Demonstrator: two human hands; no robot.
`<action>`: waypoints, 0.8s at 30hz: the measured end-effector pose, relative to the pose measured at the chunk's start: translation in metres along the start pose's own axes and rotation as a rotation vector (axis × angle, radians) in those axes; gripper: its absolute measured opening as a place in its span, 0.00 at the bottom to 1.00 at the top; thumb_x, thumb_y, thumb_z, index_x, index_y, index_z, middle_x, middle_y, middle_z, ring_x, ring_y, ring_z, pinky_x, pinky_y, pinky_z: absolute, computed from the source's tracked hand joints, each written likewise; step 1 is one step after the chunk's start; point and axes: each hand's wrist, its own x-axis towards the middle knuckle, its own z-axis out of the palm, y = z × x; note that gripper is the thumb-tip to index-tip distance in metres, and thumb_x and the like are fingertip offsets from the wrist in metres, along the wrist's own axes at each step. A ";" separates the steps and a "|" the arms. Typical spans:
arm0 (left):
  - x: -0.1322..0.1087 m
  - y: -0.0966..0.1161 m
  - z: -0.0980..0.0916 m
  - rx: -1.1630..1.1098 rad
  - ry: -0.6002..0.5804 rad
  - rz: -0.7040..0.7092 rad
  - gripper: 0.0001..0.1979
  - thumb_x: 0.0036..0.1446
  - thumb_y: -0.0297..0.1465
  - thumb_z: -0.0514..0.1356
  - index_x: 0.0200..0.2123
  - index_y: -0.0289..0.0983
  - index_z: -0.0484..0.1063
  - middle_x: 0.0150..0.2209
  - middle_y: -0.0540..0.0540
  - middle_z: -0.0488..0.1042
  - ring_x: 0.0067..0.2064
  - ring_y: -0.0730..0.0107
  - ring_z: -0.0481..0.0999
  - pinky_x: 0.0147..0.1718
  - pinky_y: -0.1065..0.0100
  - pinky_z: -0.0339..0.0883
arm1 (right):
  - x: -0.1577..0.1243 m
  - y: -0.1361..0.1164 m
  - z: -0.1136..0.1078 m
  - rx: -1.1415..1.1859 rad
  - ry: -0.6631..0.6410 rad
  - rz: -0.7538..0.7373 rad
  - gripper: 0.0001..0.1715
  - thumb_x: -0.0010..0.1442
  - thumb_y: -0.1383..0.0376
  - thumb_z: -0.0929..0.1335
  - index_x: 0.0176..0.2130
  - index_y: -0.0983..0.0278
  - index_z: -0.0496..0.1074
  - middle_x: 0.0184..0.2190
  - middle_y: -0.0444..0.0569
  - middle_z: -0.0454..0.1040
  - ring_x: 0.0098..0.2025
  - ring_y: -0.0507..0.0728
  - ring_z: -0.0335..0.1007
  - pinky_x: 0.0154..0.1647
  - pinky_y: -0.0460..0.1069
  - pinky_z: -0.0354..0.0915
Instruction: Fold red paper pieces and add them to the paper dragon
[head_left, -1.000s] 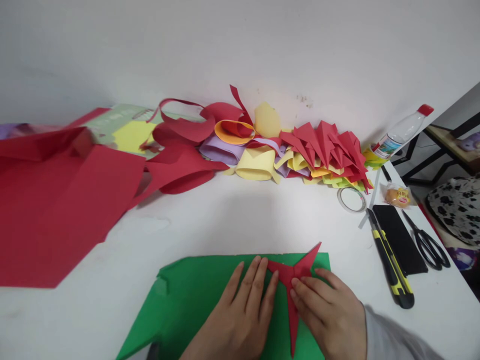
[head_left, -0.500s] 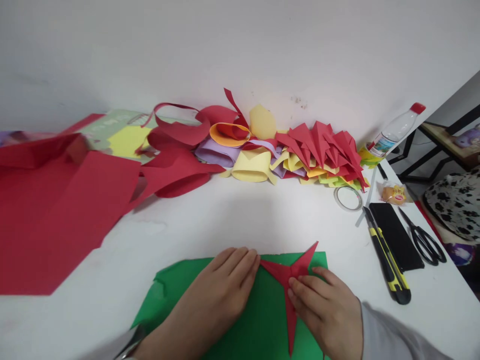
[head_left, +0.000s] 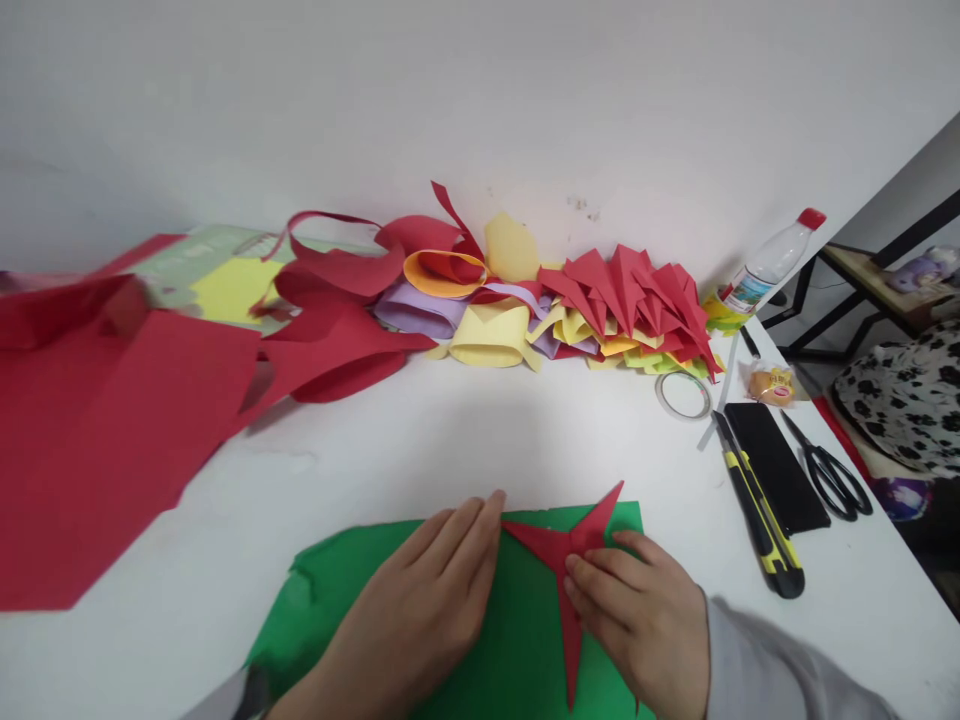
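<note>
A red folded-paper star (head_left: 553, 543) with long narrow points lies on a green sheet (head_left: 525, 640) at the front of the table. My right hand (head_left: 641, 615) rests on the star's right side, fingers bent and pressing it down near its centre; one of its points is hidden beneath this hand. My left hand (head_left: 427, 590) lies on the green sheet with its fingers stretched out side by side. Its fingertips reach the tip of the star's left point. The left thumb is out of sight.
Large red paper (head_left: 105, 430) covers the left side. Paper loops (head_left: 491, 335) and folded red pieces (head_left: 626, 285) line the wall. At right are a tape roll (head_left: 683, 396), a utility knife (head_left: 761, 515), a black phone-like slab (head_left: 780, 470), scissors (head_left: 829, 470) and a bottle (head_left: 776, 260).
The view has shifted slightly, so everything appears a little further left. My left fingers have tilted more upright at the star's left tip. My right hand stays on the star.
</note>
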 end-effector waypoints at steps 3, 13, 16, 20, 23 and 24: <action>-0.001 0.009 0.002 -0.103 0.036 0.024 0.18 0.61 0.21 0.47 0.46 0.32 0.75 0.48 0.39 0.78 0.49 0.59 0.75 0.50 0.59 0.64 | -0.004 0.000 0.004 0.024 -0.024 0.031 0.14 0.69 0.71 0.59 0.46 0.67 0.72 0.41 0.47 0.80 0.40 0.53 0.73 0.49 0.53 0.65; -0.016 0.034 0.007 -0.121 0.006 -0.086 0.20 0.63 0.34 0.50 0.51 0.28 0.71 0.53 0.35 0.75 0.55 0.56 0.72 0.54 0.59 0.61 | 0.001 -0.001 0.000 -0.030 0.020 -0.021 0.14 0.68 0.72 0.60 0.43 0.65 0.74 0.36 0.47 0.80 0.39 0.53 0.75 0.47 0.52 0.66; -0.016 0.034 0.004 -0.143 -0.007 -0.095 0.20 0.63 0.34 0.50 0.51 0.28 0.72 0.53 0.37 0.76 0.57 0.57 0.70 0.56 0.60 0.59 | 0.000 -0.003 0.003 0.010 0.076 0.067 0.15 0.69 0.70 0.59 0.42 0.66 0.74 0.33 0.46 0.81 0.36 0.51 0.76 0.46 0.52 0.66; -0.013 0.034 0.003 -0.114 0.003 -0.077 0.20 0.63 0.34 0.51 0.50 0.28 0.73 0.52 0.37 0.76 0.56 0.54 0.70 0.55 0.58 0.58 | -0.001 -0.004 0.005 0.031 0.080 0.109 0.15 0.70 0.69 0.59 0.43 0.65 0.74 0.33 0.46 0.81 0.36 0.51 0.76 0.45 0.52 0.68; -0.012 0.037 0.005 -0.103 -0.008 -0.075 0.20 0.63 0.35 0.51 0.49 0.29 0.74 0.53 0.38 0.75 0.55 0.51 0.70 0.55 0.56 0.57 | -0.002 -0.003 0.004 0.013 0.055 0.063 0.15 0.69 0.70 0.59 0.43 0.64 0.75 0.34 0.46 0.81 0.37 0.52 0.76 0.46 0.52 0.68; -0.013 0.038 0.005 -0.110 -0.014 -0.099 0.20 0.64 0.36 0.51 0.50 0.31 0.74 0.53 0.39 0.75 0.55 0.51 0.70 0.55 0.56 0.57 | -0.002 -0.003 0.004 0.008 0.045 0.060 0.16 0.69 0.70 0.59 0.43 0.64 0.75 0.34 0.46 0.81 0.37 0.52 0.76 0.47 0.51 0.67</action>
